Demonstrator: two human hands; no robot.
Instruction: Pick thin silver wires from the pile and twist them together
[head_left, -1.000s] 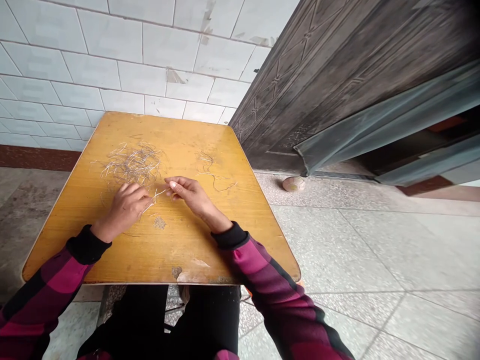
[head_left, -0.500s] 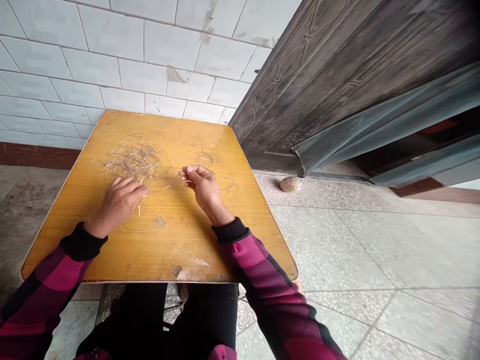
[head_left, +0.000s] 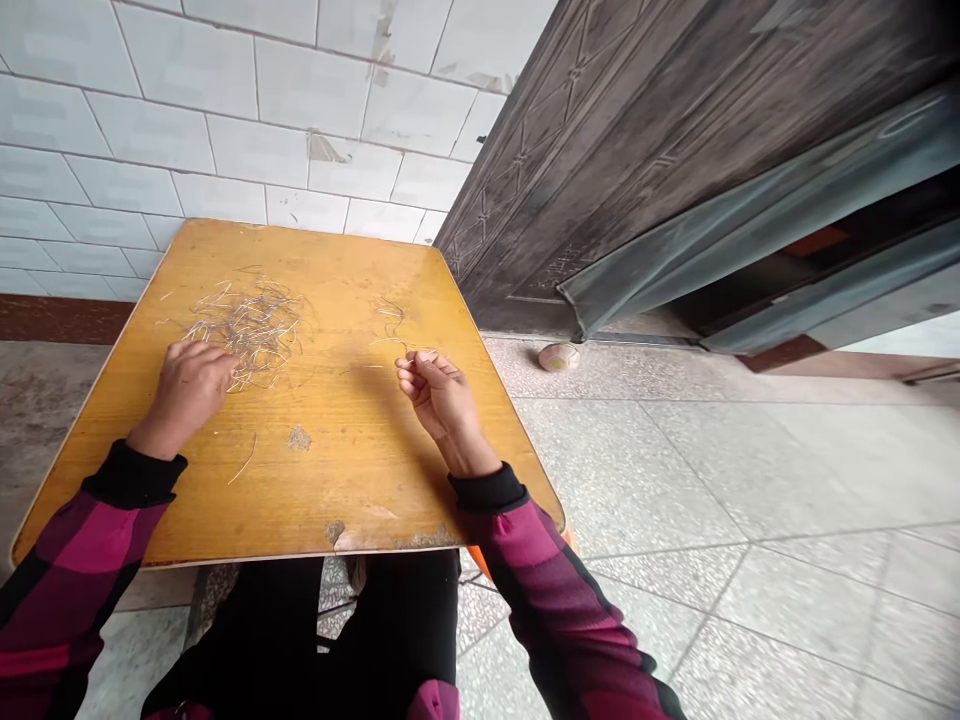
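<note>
Two bare hands here, one left hand (head_left: 186, 388), one right hand (head_left: 444, 402)! One yellow wooden table (head_left: 330, 485), one big tangled heap of thin strands (head_left: 255, 328), one pale rounded ball (head_left: 559, 357), one dark carved door (head_left: 592, 150)!

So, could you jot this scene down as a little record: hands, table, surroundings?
Left hand: at the near edge of the large wire pile; grip hidden
Right hand: fingers curled, near the small wire cluster; unclear whether it holds a strand
Table: yellow-brown, worn in spots
Loose wire: on the table, nearer the person than the pile
Floor: ball near the dark door
Wall: white tiles
</note>
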